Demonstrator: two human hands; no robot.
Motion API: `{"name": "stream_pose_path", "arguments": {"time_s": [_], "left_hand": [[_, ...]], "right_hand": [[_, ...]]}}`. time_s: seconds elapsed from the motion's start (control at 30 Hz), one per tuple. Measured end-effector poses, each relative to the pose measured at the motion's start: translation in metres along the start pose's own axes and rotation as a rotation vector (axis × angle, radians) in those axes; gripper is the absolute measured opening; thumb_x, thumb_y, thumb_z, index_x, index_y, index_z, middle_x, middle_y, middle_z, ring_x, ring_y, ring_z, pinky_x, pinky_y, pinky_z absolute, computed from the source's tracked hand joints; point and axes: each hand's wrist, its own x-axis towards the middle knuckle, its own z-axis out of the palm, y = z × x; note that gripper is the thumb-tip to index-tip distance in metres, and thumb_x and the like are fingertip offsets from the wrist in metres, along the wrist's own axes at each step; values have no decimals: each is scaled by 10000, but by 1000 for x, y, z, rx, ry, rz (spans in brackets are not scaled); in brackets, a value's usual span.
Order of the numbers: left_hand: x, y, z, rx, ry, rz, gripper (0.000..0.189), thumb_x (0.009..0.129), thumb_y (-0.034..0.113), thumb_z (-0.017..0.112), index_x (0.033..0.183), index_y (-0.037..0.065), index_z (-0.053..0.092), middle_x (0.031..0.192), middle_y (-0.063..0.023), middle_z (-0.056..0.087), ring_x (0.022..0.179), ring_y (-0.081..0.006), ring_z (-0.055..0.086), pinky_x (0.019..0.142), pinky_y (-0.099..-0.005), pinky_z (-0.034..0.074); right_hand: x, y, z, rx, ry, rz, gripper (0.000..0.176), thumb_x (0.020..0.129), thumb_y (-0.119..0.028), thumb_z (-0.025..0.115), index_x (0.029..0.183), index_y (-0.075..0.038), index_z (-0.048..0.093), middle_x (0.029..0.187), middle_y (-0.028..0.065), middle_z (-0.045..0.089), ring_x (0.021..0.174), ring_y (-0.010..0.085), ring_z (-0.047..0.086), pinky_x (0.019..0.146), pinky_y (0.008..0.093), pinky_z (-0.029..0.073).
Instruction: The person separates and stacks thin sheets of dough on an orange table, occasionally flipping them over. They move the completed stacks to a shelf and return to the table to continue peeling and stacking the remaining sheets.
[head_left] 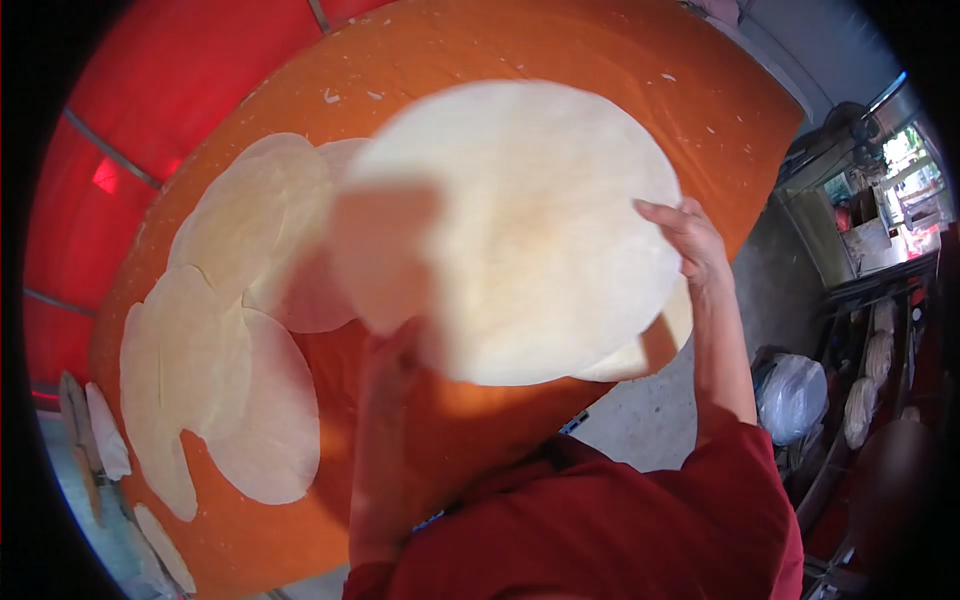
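While the right hand (690, 238) pinches its right rim, thumb on top, a large, round, thin cream sheet (550, 230) extends leftward from that grip, over the orange-covered table (480, 45). The left hand (395, 348), blurred at the lower-left rim, is nearer the overlapping pale rounded sheets (205, 345) covering the table's left; whether its grip pinches, I cannot tell. Another pale sheet (681, 312) shows beneath, lower right.

A round sheet (550, 220) shows cream-white, faintly tan toward its middle and reddish in shadow, above an orange table cover (725, 145) flecked with white. Pale yellowish discs (200, 350), a dark red shirt (610, 530) and bright red panels (200, 70) crossed by grey bars (112, 148) surround it.
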Motion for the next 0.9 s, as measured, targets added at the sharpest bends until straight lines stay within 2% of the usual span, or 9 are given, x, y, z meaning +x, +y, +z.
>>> {"name": "stream_pose_path", "arguments": {"time_s": [0.1,0.17,0.27,0.4,0.47,0.57,0.8,0.87,0.9], "left_hand": [[40,-46,80,86,14,115,154,713,48,597,857,5,564,736,-28,552,620,-128,517,525,-259,421],[39,-48,113,51,39,205,101,717,38,587,813,6,573,699,-20,551,592,-120,520,520,-250,423],[34,-47,118,146,113,21,122,708,43,595,817,-5,568,706,-28,549,605,-105,519,522,-239,422],[17,-65,108,126,-5,26,157,712,5,571,861,-8,524,739,-39,534,624,-109,514,515,-242,423],[25,-106,105,241,99,-83,214,707,82,609,870,-25,520,762,-72,553,619,-118,516,523,-243,419],[18,-94,129,425,109,55,257,694,101,616,881,-34,501,754,-81,550,627,-134,525,525,-255,427],[2,-73,129,429,154,-27,292,669,121,629,850,-51,477,721,-100,567,563,-169,557,486,-301,455],[2,-75,126,661,214,127,353,659,164,642,879,-41,459,717,-118,570,559,-197,565,487,-324,452],[3,-74,126,910,262,285,413,649,208,656,908,-32,440,712,-137,573,555,-224,572,488,-347,449]], "right_hand": [[18,54,-108,2,246,80,291,689,20,579,968,66,509,878,127,580,749,183,586,656,277,488],[28,114,-186,-58,233,78,258,670,79,560,923,59,516,854,118,580,746,172,580,660,257,482],[14,105,-179,-120,453,-32,224,651,132,539,854,37,525,818,91,580,729,152,571,653,239,475],[3,61,-156,-28,369,-296,164,670,136,520,773,9,512,736,56,561,686,130,556,626,230,466],[23,98,-203,-68,424,-175,154,678,128,514,761,0,500,716,51,549,655,124,545,627,230,467],[35,129,-219,-82,434,-145,182,691,112,513,831,-4,513,813,68,555,703,131,543,667,241,471],[13,109,-180,-40,337,-152,253,705,61,552,934,17,453,808,48,515,740,116,521,711,221,446],[-3,125,-192,-778,392,-201,338,729,1,559,1034,36,418,895,89,527,847,166,519,783,256,415],[-8,134,-195,-843,426,-236,357,744,-22,547,1064,37,399,918,92,521,873,172,507,800,272,402]]}}
